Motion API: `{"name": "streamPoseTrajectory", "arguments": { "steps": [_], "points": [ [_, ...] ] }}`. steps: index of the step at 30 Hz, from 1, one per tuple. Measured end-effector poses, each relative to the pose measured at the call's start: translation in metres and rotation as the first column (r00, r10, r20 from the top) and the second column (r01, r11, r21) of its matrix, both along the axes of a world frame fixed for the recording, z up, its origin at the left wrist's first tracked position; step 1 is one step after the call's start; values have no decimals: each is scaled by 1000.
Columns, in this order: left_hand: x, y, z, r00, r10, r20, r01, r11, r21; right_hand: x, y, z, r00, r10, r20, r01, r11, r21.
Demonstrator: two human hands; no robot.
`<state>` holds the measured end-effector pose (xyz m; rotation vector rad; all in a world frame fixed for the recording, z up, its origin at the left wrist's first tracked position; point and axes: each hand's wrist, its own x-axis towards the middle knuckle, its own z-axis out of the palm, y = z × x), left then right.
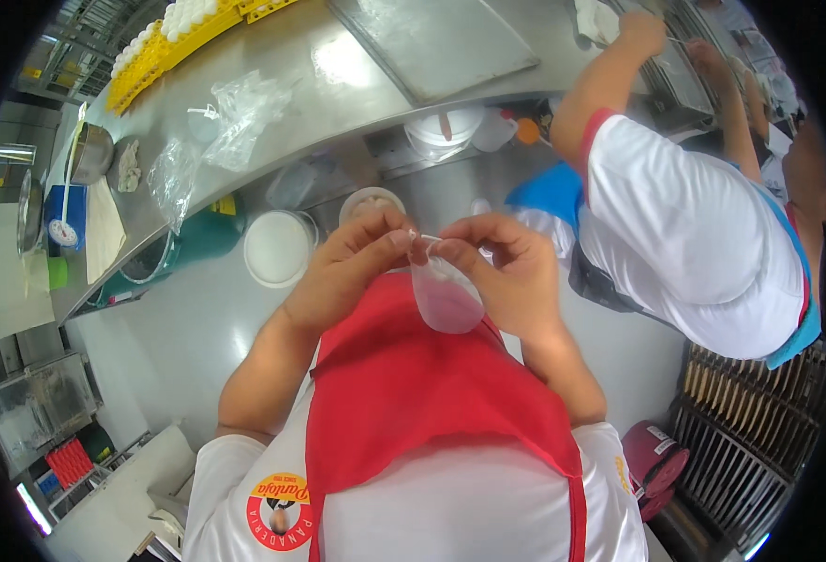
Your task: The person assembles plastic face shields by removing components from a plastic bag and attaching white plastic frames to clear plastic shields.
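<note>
In front of my red apron (431,403), my two hands come together at the neck of a small clear plastic bag (448,304). The bag hangs below the fingers, and its rounded lower part looks pinkish against the apron. My left hand (357,267) pinches the twisted top of the bag between thumb and fingers. From the other side, my right hand (516,272) is closed on the same neck, where a thin white strip of plastic stretches between the fingertips. Whether the strip is a knot or a separate tie is too small to tell.
Ahead runs a steel table (328,117) with crumpled plastic bags (244,117), a metal sheet (441,47) and yellow egg trays (155,66). Lidded white buckets (277,248) stand under its edge. A co-worker (694,234) is close on my right, by a rack (750,403).
</note>
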<state>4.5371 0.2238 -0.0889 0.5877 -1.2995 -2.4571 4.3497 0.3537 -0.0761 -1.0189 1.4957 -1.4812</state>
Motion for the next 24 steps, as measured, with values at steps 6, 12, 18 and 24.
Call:
{"name": "streamPoseTrajectory", "arguments": {
  "steps": [6, 12, 18, 24],
  "points": [
    [-7, 1, -2, 1000, -6, 14, 8, 987, -162, 8, 3, -5, 977, -27, 210, 39, 998, -55],
    [-12, 2, -5, 999, 47, -3, -47, 997, -63, 12, 3, -6, 991, -46, 128, 58, 995, -87],
    [-16, 3, -14, 989, 123, -78, -127, 991, -38, 12, -5, 4, 981, -66, -181, 55, 996, -65],
    [-19, 2, -1, 997, 76, -12, -77, 991, -109, 10, -13, 5, 918, -173, -356, 139, 983, -119]
  ]
}}
